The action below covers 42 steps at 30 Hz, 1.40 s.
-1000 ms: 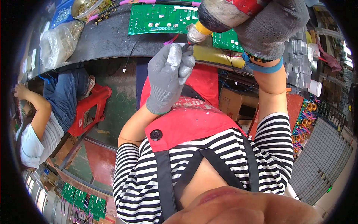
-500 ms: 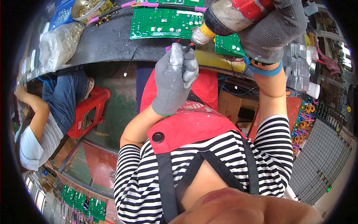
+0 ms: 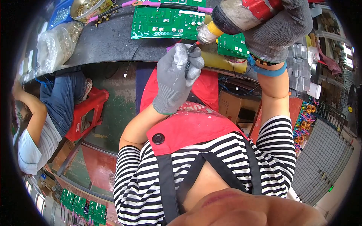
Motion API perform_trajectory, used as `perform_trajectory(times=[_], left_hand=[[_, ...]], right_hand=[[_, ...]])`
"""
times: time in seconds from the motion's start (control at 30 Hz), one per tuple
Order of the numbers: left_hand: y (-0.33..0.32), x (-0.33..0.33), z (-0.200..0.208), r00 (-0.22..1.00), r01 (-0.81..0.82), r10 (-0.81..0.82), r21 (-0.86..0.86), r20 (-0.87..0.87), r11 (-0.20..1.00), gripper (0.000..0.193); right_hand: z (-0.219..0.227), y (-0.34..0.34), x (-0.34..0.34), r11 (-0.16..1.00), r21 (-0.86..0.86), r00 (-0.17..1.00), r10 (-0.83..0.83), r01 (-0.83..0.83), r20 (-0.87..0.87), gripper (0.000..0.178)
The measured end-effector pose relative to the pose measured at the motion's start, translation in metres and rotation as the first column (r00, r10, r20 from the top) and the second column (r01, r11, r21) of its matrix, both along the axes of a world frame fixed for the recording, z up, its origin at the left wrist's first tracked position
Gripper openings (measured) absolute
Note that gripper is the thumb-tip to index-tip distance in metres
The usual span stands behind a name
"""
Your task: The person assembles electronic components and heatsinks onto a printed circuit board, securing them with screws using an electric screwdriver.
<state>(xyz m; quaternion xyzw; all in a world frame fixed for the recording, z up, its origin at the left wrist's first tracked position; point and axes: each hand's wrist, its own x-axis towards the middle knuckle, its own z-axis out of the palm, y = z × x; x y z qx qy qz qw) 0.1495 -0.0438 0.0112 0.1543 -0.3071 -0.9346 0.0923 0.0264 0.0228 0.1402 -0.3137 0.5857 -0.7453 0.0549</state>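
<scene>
My right hand (image 3: 281, 32), in a dark grey glove, is wrapped round a power screwdriver (image 3: 230, 17) with a red and grey body, a yellow collar and a tape-wrapped nose. Its thin bit (image 3: 194, 46) points down and left to the fingertips of my left hand (image 3: 176, 73). That hand wears a light grey glove with silvery stains. Thumb and fingers are pinched together at the bit's tip, and whatever small thing they hold is mostly hidden. Beyond the hands a green circuit board (image 3: 166, 23) lies on the dark bench (image 3: 105, 43); another green board (image 3: 232, 45) sits beneath the screwdriver.
A black cable (image 3: 171, 6) with pink sleeves crosses the far board. At the left lie a clear plastic bag (image 3: 56, 43), a metal bowl (image 3: 80, 11) of small parts and a blue tray (image 3: 61, 16). A co-worker (image 3: 39, 141) sits beside a red stool (image 3: 87, 115). Clear plastic pieces (image 3: 299, 67) stand at right.
Both hands and the screwdriver have shifted slightly to the right over the bench. The grips look the same, and the bit still meets the left fingertips.
</scene>
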Motion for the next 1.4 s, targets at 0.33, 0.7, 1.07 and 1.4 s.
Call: perform_trajectory(times=[0.33, 0.7, 1.07, 1.4], left_hand=[[-0.005, 0.003, -0.003, 1.0, 0.022, -0.02, 0.098, -0.019, 0.995, 0.034], [-0.018, 0.002, -0.007, 0.987, 0.143, -0.114, 0.282, -0.116, 0.949, 0.03], [-0.035, 0.017, -0.019, 0.999, 0.033, -0.033, 0.006, -0.005, 0.999, 0.03], [-0.079, 0.021, -0.02, 0.953, -0.095, 0.159, -0.242, 0.259, 0.966, 0.021]], right_hand=[[-0.03, -0.014, -0.018, 0.539, -0.786, 0.696, 0.688, -0.303, 0.204, 0.05], [0.0, -0.006, 0.003, 0.995, -0.047, 0.996, -0.086, 0.087, 0.038, 0.037], [-0.003, -0.022, -0.041, 0.988, -0.155, 0.999, -0.001, 0.007, 0.033, 0.025], [-0.009, -0.061, -0.076, 0.993, -0.106, 0.992, -0.068, 0.057, -0.102, 0.011]])
